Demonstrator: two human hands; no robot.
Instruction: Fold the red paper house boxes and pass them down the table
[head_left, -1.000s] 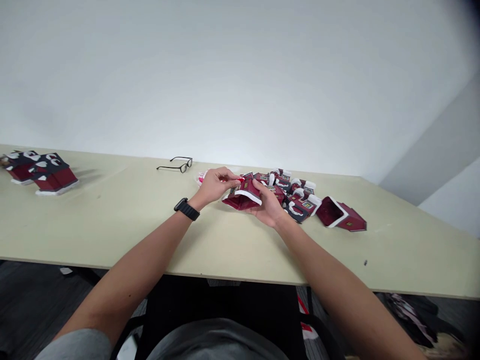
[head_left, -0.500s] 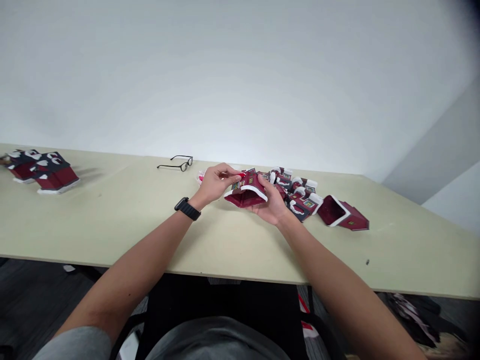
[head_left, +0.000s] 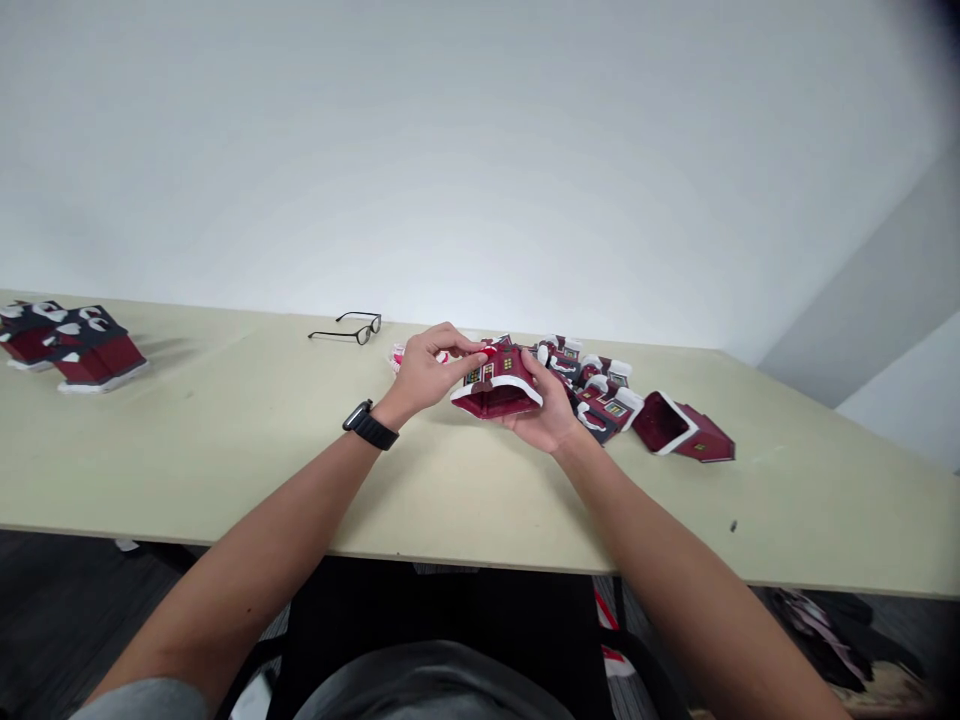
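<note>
My right hand point(head_left: 551, 412) is wrapped round a small dark-red toy house point(head_left: 517, 366) with white edging and yellow windows. The house is tipped so its open, hollow underside faces me. My left hand point(head_left: 433, 368), with a dark watch point(head_left: 370, 424) on the wrist, pinches a small bright-red piece point(head_left: 489, 351) against the house wall. The piece's exact kind is too small to tell. Just behind my left hand lies a heap of red-and-white small items point(head_left: 397, 357), partly hidden by it. Beyond my right hand several similar houses point(head_left: 604, 408) lie in a cluster.
One more hollow house point(head_left: 694, 432) lies on its side at the right. Two houses point(head_left: 101, 352) stand upright at the far left of the table point(head_left: 247, 440). Black eyeglasses point(head_left: 363, 334) rest near the wall. A tiny dark bit point(head_left: 733, 526) is near the front right edge.
The house in my right hand has turned slightly, showing more of its windowed wall. My left fingers stay on the red piece. The whole view has shifted a little.
</note>
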